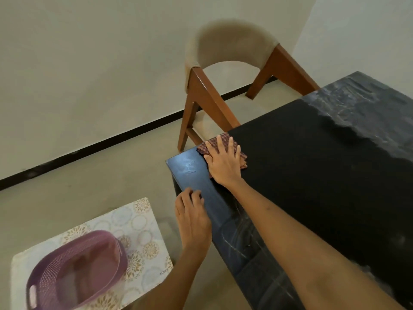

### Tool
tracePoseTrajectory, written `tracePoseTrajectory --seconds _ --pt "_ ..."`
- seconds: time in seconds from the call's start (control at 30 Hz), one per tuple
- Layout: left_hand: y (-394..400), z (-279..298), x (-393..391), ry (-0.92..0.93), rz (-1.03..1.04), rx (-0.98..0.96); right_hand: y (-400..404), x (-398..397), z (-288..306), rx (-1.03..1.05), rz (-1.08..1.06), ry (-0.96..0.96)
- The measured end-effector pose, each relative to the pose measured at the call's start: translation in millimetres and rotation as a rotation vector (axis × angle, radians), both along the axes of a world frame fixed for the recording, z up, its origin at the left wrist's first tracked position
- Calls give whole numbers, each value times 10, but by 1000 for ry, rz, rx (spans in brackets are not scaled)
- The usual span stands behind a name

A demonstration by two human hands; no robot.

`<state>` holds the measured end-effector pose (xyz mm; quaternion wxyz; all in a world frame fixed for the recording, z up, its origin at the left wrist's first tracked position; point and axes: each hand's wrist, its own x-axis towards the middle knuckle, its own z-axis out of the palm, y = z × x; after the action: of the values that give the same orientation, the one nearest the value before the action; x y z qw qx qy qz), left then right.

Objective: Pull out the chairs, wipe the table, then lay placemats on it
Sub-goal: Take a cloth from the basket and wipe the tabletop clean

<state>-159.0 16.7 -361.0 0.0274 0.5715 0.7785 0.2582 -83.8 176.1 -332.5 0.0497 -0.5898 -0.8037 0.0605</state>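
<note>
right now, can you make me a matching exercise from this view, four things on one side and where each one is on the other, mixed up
Things:
1. checked cloth
2. left hand
3. purple basket
4. chair

Places:
A. on the patterned placemat, lower left
B. at the table's far end
C. under the right hand, on the table corner
D. resting on the table's near edge

Pairs: 1-C, 2-D, 3-A, 4-B
</note>
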Motion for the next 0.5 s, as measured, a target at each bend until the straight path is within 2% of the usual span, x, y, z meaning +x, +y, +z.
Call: tracePoseTrajectory --seconds 0.13,0.23,0.37,0.5 --pt "-35 64 33 -294 47 -62 45 -189 18 -12 53 -28" --pt "-94 188 5 -491 38 -8 -55 -447 21 -8 227 -84" --pt "-272 247 -140 -541 11 107 -316 -745 -15 11 376 -49" --pt "-414 192 -294 -594 1 22 -469 -691 -38 18 401 -43"
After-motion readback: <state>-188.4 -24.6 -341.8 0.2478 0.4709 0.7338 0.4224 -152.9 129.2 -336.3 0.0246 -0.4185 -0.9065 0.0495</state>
